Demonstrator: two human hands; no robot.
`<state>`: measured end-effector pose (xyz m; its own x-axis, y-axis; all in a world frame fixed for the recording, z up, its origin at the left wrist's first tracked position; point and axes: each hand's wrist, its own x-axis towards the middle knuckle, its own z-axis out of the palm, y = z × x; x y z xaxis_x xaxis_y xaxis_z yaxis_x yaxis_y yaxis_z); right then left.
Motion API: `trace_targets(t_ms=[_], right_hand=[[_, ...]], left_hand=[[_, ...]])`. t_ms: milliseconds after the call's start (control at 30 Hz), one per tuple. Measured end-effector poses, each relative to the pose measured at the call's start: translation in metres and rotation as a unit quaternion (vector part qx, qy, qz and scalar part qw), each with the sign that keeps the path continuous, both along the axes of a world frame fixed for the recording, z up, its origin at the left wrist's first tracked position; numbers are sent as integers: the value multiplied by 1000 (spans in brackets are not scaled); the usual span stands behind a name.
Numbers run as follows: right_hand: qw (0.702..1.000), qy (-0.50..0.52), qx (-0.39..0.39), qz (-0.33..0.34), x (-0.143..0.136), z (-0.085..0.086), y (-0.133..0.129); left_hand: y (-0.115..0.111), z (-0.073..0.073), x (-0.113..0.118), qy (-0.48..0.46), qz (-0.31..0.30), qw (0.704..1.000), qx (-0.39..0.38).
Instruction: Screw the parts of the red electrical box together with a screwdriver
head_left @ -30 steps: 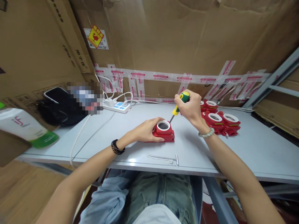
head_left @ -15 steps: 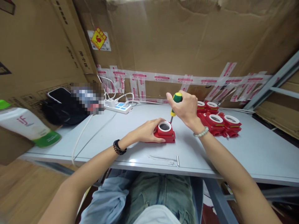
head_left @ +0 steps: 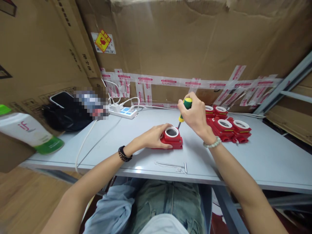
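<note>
My left hand (head_left: 156, 138) is closed around the left side of a red housing with a round white ring on top (head_left: 175, 141), pressing it against the table. My right hand (head_left: 195, 112) grips the green and yellow handle of a screwdriver (head_left: 181, 118). Its shaft slants down to the far right corner of the red housing; the tip's exact seat is hidden behind the ring. Near the table's front edge, just in front of the housing, lies a small metal T-shaped bar with a thin cord (head_left: 185, 167).
Several similar red housings (head_left: 225, 130) stand to the right, behind my right wrist. A white power strip (head_left: 124, 111) with plugs sits at the back left. A green and white bottle (head_left: 29, 133) and a black bag (head_left: 65, 113) are at the left. Cardboard (head_left: 170, 48) walls the back.
My right hand and the screwdriver handle have shifted slightly to the right, tilting the screwdriver more. My left hand and the red housing stay in place.
</note>
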<state>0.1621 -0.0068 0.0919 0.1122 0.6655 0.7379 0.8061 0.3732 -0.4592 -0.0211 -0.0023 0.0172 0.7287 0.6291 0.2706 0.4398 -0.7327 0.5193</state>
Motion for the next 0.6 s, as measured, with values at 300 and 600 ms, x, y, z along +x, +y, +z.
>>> trace_targets(t_ms=[300,600], right_hand=[[995,-75,22,-60,8,-11,6],[975,-165,-37,-146,-1,7,-17]], left_hand=[[-2,-1,1,2,4,1000,8],[-3,1,1,1,3,1000,0]])
